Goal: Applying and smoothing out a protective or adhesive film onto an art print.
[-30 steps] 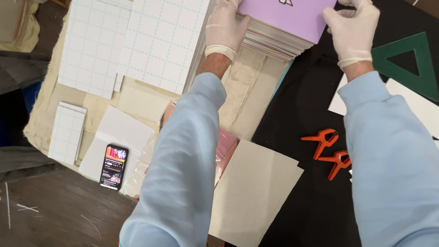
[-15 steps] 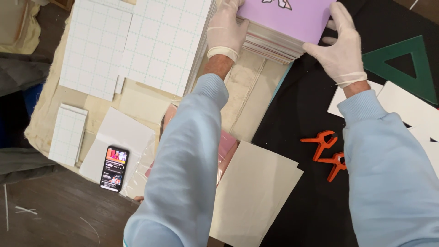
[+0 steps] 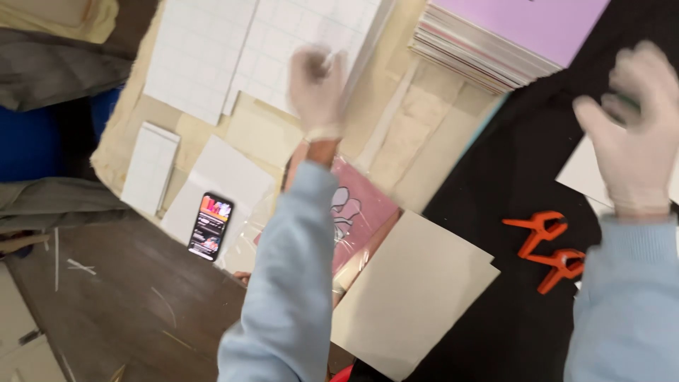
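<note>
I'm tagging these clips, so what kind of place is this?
Probably a craft or bookbinding workbench: a stack of boards under a lilac sheet, white gridded sheets, two orange spring clamps on black cloth, and gloved hands above.

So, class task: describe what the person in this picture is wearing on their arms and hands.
Both arms are covered by loose, light blue long sleeves of soft fabric with ribbed cuffs. The left hand and right hand each wear a thin, whitish disposable glove ending at the wrist. No watch, jewellery or markings show; both hands are motion-blurred.
</note>
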